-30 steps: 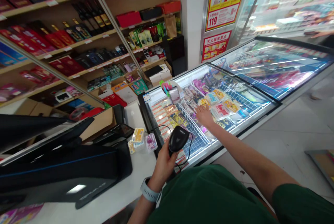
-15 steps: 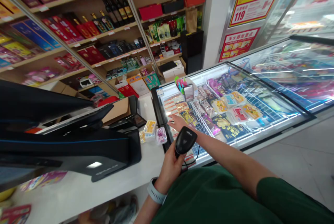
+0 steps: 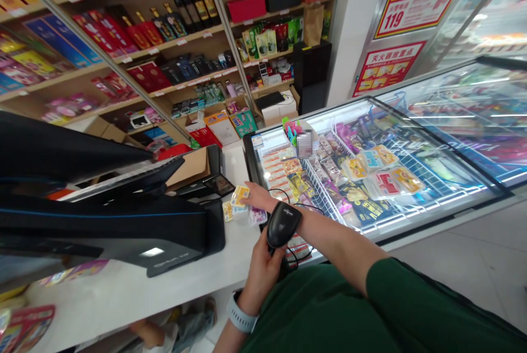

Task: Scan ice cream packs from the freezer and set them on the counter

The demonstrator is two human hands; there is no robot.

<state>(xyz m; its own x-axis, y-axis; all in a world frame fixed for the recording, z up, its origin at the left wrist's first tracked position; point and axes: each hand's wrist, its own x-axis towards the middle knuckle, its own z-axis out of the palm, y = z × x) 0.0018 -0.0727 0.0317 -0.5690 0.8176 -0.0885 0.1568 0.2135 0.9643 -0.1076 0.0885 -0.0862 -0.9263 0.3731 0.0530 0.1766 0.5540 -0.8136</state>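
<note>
My left hand [image 3: 265, 265] is wrapped round the handle of a black barcode scanner [image 3: 284, 225], whose head points up and away from me. My right hand [image 3: 259, 197] extends past the scanner to the counter, fingers closed at the right edge of a small clear plastic box with a yellow label [image 3: 239, 197]. That box rests atop a stack of similar boxes. Beside it lies a purple-labelled box [image 3: 258, 216], partly covered by my right hand and wrist. Another small yellow-labelled box [image 3: 228, 211] shows on the left. The scanner's cable loops around my right forearm.
A black checkout terminal [image 3: 177, 237] stands on the white counter [image 3: 164, 292] at left. A glass-topped freezer [image 3: 382, 227] holds several packages, with more boxes on its lid. Stocked shelves [image 3: 177, 43] line the back wall. Part of another person [image 3: 150, 334] shows below the counter.
My right hand has moved left from over the freezer edge to the yellow-labelled box and closed on it. The scanner in my left hand has shifted slightly left and down.
</note>
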